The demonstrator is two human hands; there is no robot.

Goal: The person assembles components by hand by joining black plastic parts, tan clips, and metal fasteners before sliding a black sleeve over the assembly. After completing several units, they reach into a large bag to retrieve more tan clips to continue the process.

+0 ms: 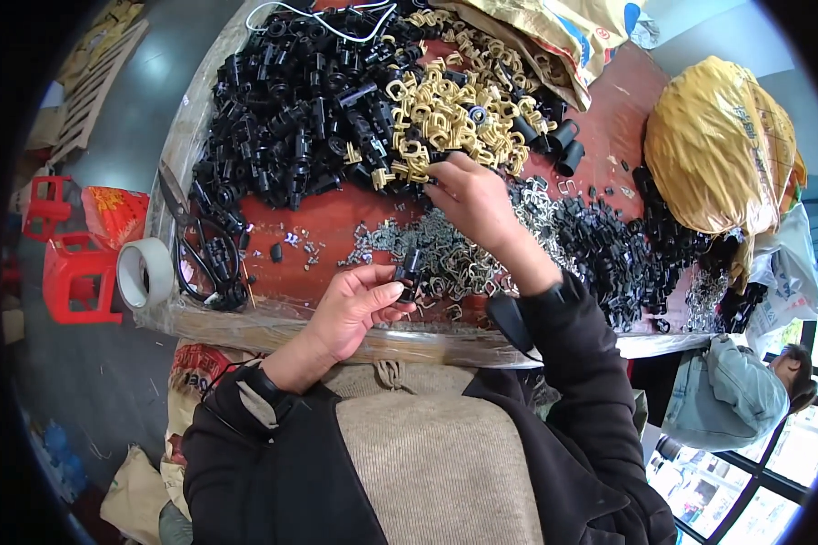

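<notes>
Between the thumb and fingers of my left hand (359,309) is a small black plastic fitting (410,271), held upright near the table's front edge. My right hand (473,202) reaches over the table, palm down, with its fingers bent together at the near edge of a pile of beige plastic clips (445,107). What lies in those fingertips is too small to make out. Left of the clips spreads a large heap of black plastic fittings (286,118). Small grey metal pieces (395,243) and bent metal clips (468,268) lie between my hands.
Scissors (180,204) and a white tape roll (145,274) are at the red table's left edge. More small black parts (600,259) lie right, before a yellow sack (718,145). Red stools (77,277) stand on the left floor. Another person (732,395) is at far right.
</notes>
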